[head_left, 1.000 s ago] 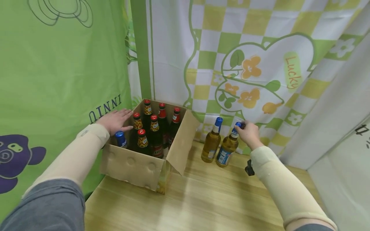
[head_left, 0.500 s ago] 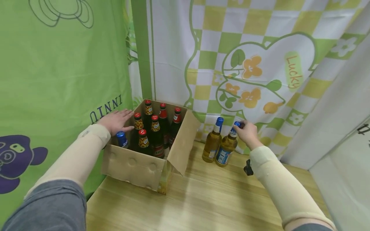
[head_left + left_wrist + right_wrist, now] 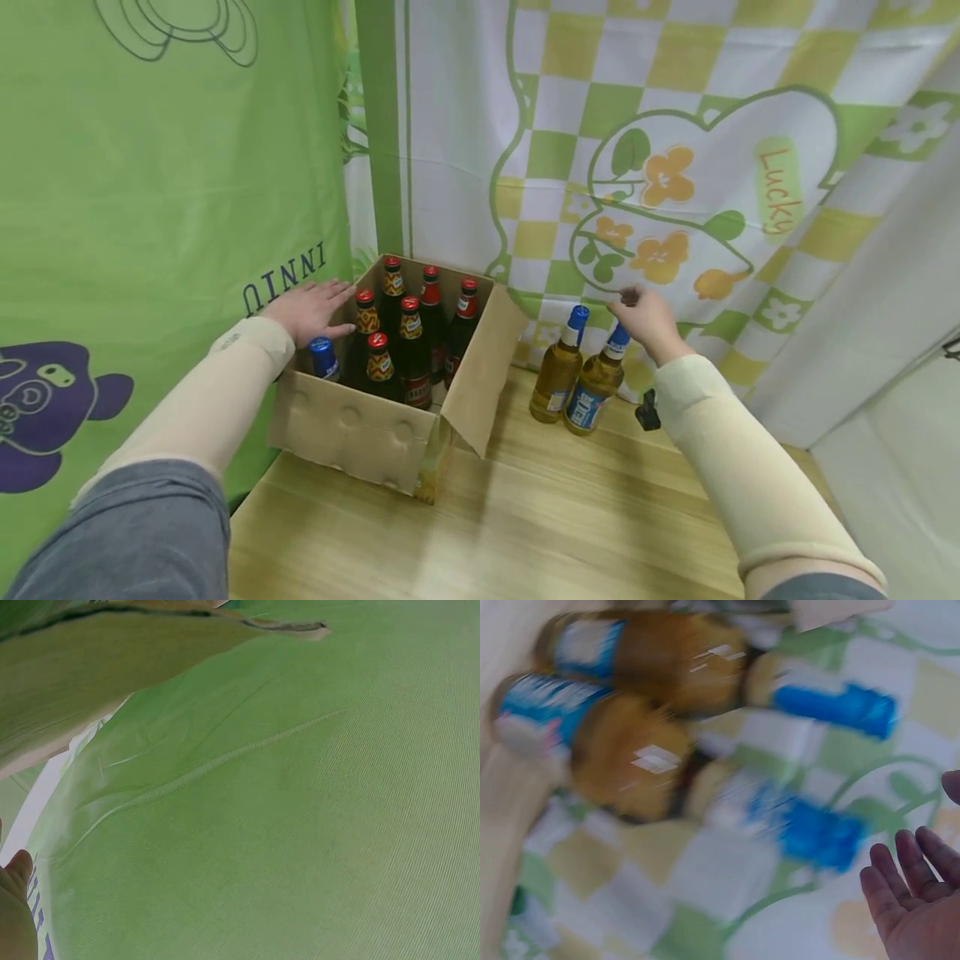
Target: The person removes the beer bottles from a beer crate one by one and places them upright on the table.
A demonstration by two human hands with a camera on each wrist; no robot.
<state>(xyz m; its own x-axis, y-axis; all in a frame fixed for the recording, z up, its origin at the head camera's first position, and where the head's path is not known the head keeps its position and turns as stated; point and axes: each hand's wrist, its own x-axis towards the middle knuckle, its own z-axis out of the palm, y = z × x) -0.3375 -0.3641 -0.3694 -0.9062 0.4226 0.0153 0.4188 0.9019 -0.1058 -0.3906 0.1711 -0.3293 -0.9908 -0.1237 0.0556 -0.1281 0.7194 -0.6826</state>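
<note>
My left hand (image 3: 309, 313) lies with straight fingers along the left rim of a cardboard box (image 3: 348, 433); its thumb extends over the inside. In the left wrist view only part of that hand (image 3: 16, 900) shows at the lower left edge. Inside the box stand several dark beer bottles (image 3: 410, 333) with red caps and one blue-capped bottle (image 3: 324, 358). Two amber beer bottles with blue caps stand upright side by side, a left one (image 3: 557, 375) and a right one (image 3: 596, 387). My right hand (image 3: 648, 321) is just above the right bottle's cap, its fingers (image 3: 911, 862) loose and holding nothing.
The box's side flap (image 3: 487, 367) hangs outward toward the amber bottles. All stand on a wooden table (image 3: 525, 517). A patterned curtain (image 3: 547, 192) hangs right behind, and a green cloth (image 3: 187, 183) borders the left side.
My right hand has let go of the right amber bottle and risen off its cap. That bottle now stands against its neighbour. The left hand stays on the box rim.
</note>
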